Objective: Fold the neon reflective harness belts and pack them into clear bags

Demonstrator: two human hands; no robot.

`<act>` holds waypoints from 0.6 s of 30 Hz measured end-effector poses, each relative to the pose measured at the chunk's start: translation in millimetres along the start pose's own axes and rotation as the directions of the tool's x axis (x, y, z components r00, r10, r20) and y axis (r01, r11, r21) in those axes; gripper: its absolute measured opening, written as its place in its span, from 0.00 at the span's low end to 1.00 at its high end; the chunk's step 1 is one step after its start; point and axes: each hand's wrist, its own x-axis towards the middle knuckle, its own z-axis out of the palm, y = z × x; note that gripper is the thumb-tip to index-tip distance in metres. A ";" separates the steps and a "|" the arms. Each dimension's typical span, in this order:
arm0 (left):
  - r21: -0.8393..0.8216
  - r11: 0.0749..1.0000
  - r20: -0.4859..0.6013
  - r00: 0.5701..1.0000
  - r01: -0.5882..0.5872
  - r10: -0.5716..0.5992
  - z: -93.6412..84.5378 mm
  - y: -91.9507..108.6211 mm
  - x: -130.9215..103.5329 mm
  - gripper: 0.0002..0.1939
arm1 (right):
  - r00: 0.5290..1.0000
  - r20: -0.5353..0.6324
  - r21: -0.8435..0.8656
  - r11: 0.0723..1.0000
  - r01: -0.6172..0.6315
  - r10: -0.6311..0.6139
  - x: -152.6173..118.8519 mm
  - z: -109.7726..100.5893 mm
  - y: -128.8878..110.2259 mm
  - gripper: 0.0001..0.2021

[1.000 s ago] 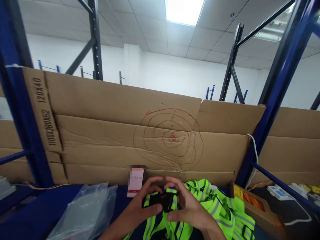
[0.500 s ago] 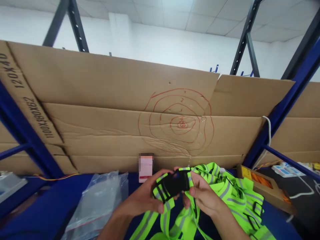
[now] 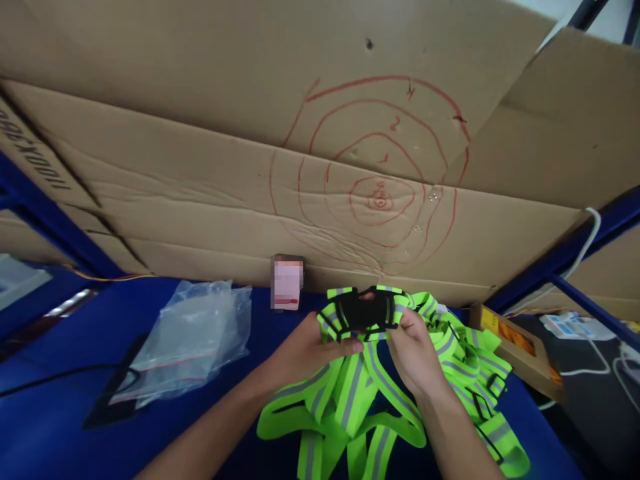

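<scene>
Between my two hands is a reflective harness of neon green straps with grey stripes. Its black buckle piece faces me, raised above the blue table. My left hand grips the strap at the left end of the buckle, thumb lying below it. At the right end, my right hand is closed on the strap, with its fingertips partly hidden behind the webbing. The loose straps hang and spread down toward me. More green straps lie heaped beside my right forearm.
Clear plastic bags lie on the blue table at left, over a dark flat item. A small pink-and-white box stands against the cardboard wall. An open carton with orange contents sits at right, near white cables.
My view has tipped downward, showing more table. The buckle has turned more level and face-on between my hands, and the straps below it have spread out. Both hands keep their hold.
</scene>
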 end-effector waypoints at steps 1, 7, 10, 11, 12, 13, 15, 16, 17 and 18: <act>0.000 1.000 -0.031 0.999 -0.008 0.008 3.7 -1.9 0.4 0.21 | 1.000 0.005 0.029 0.999 -0.028 0.027 0.5 3.4 1.9 0.08; 0.091 0.996 -0.324 0.945 -0.003 0.033 5.4 -11.5 0.7 0.27 | 0.981 0.058 0.195 0.961 -0.195 0.187 2.7 22.7 14.2 0.14; 0.023 1.000 -0.205 0.979 0.013 -0.008 -2.1 -13.1 2.3 0.30 | 0.995 0.044 -0.050 0.995 -0.085 0.087 5.3 18.4 21.7 0.16; -0.009 0.999 -0.165 0.986 0.038 -0.039 -4.6 -14.2 2.8 0.29 | 0.999 0.045 -0.183 0.983 -0.014 0.022 6.5 14.9 22.6 0.17; -0.029 0.997 -0.139 0.988 0.066 -0.070 -6.8 -15.8 3.2 0.27 | 0.997 0.068 -0.302 0.952 0.052 -0.033 7.9 10.6 21.9 0.18; -0.046 0.995 -0.138 0.986 0.083 -0.089 -8.8 -18.0 3.4 0.27 | 0.992 0.110 -0.378 0.921 0.096 -0.058 9.1 5.8 19.7 0.20; -0.080 0.993 -0.183 0.978 0.081 -0.095 -11.8 -24.4 2.9 0.26 | 0.974 0.227 -0.378 0.922 0.087 0.001 10.6 -4.4 10.9 0.24; -0.092 0.993 -0.203 0.975 0.070 -0.088 -12.9 -28.2 2.1 0.26 | 0.952 0.300 -0.322 0.945 0.049 0.053 10.6 -9.1 5.2 0.27; -0.097 0.993 -0.215 0.973 0.059 -0.079 -13.7 -32.0 1.0 0.25 | 0.925 0.369 -0.258 0.966 0.005 0.093 10.1 -12.9 -0.7 0.30; -0.093 0.994 -0.224 0.972 0.054 -0.073 -14.1 -35.7 -0.4 0.25 | 0.902 0.418 -0.207 0.978 -0.023 0.109 9.1 -15.4 -6.0 0.33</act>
